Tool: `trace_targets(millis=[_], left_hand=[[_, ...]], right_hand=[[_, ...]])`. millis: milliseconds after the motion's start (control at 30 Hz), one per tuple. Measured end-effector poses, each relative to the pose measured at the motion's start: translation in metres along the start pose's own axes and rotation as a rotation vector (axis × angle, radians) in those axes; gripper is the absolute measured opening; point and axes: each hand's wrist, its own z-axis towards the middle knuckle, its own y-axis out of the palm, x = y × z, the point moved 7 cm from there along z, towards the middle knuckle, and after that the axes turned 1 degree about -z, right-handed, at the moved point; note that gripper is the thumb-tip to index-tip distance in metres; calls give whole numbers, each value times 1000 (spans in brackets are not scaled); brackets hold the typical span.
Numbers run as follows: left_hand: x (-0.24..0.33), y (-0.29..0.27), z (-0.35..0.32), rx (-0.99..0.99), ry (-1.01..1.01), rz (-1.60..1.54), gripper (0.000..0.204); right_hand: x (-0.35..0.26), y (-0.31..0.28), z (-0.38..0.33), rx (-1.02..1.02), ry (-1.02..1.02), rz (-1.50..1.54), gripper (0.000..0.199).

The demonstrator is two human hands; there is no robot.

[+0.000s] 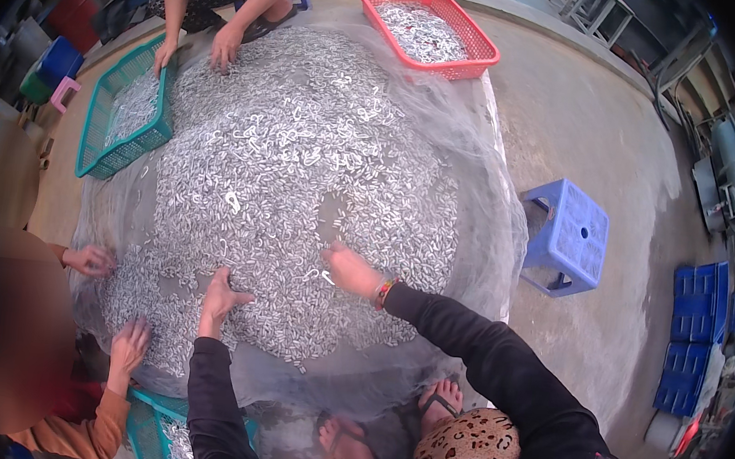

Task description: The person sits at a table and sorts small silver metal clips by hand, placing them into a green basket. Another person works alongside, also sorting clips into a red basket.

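On the clear plastic sheet (491, 233) spread over the concrete floor lay a broad heap of small silvery metal clips (301, 179), and everyone crouched around that heap. The person's left hand (221, 297) lay flat on the near slope of the heap, fingers spread and thumb out, as though steadying or raking the pieces. The right hand (351, 270) reached further in, its fingers curled down into the clips beside a bare patch of sheet; whether it pinched a single piece I could not tell. Both black sleeves came in from the near edge of the heap, with sandalled feet planted just short of it.

At the left rim of the heap, a second worker in orange had both hands (90, 260) spread on the clips, with a teal basket just below them. At the far side a third person's hands (224, 46) pressed the pieces beside a green basket (98, 137) already part filled, set close, I judged, for easy scooping. A red basket (470, 40) of clips stood at the far right edge of the heap. To the right of the heap stood a blue plastic stool (570, 236) on bare concrete, the only open room for stepping round.
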Motion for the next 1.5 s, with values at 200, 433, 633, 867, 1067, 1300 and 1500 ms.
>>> trace_targets(millis=[200, 433, 633, 867, 1067, 1300, 1500], left_hand=[[78, 83, -26, -219, 429, -37, 91], [187, 109, -56, -309, 541, -91, 68], [196, 41, -89, -417, 415, -397, 20], [141, 23, -87, -232, 279, -90, 12], [176, 48, -111, 214, 723, 295, 23], [204, 149, -139, 118, 993, 549, 25], [180, 88, -98, 45, 630, 56, 17]], right_hand=[[-8, 12, 4, -50, -145, 35, 25], [-16, -68, -49, -78, 190, 643, 41], [-60, -129, -66, -37, 16, 380, 40], [-55, -112, -60, -20, 180, 65, 25], [-62, -110, -61, 67, -32, 49, 11], [-39, -113, -69, 124, 95, 73, 24], [-39, -115, -77, 72, 79, 151, 24]])
